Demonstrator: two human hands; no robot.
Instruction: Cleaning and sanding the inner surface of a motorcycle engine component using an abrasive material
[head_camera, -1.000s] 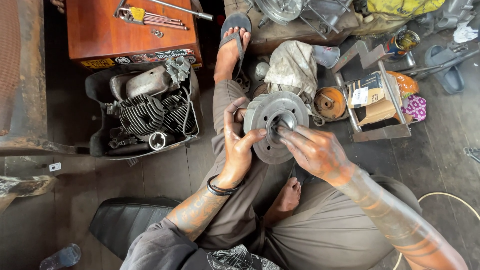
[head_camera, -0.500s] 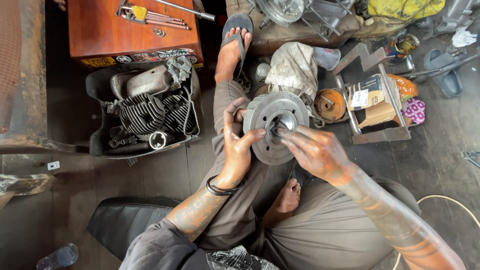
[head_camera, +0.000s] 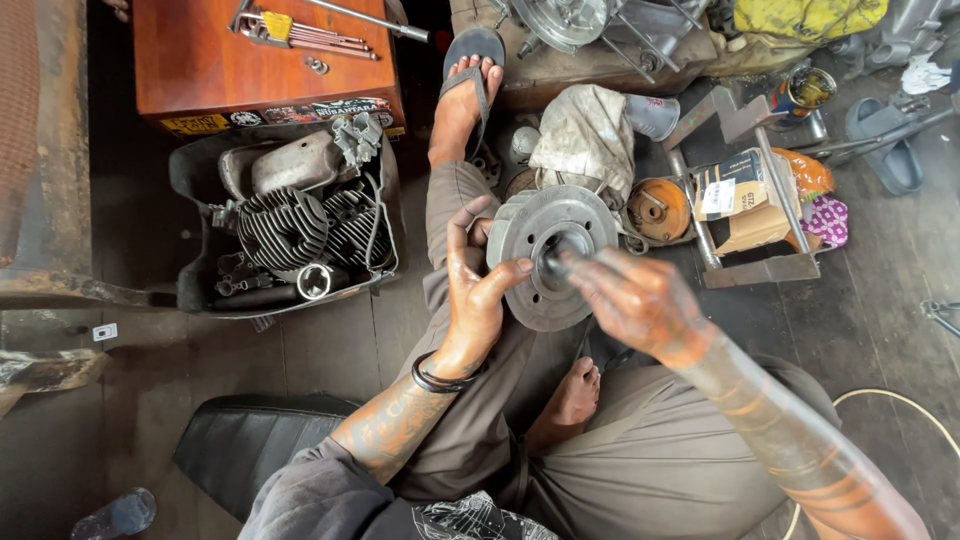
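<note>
A round grey metal hub disc (head_camera: 548, 255) with small holes in its face sits a little above the middle of the frame, held up over the person's lap and bent knee. The left hand (head_camera: 478, 290) grips its left rim, thumb laid across the disc's face and fingers wrapped behind the edge; a black bangle (head_camera: 440, 378) circles that wrist. The right hand (head_camera: 632, 298) is closed at the disc's centre, its fingertips pinched on something at the dark middle bore, too blurred to make out. Both hands and forearms are smeared with grime. Just above the disc lies a dirty crumpled cloth (head_camera: 585, 130), and to its right an orange round part (head_camera: 660, 208) beside a cardboard box (head_camera: 735, 198) in a metal frame. At upper middle, a foot in a black sandal (head_camera: 466, 75) stretches out. To the left, a dark tray (head_camera: 190, 165) holds a finned engine cylinder (head_camera: 285, 228), below a red-brown wooden chest (head_camera: 200, 60) carrying wrenches (head_camera: 300, 32).
</note>
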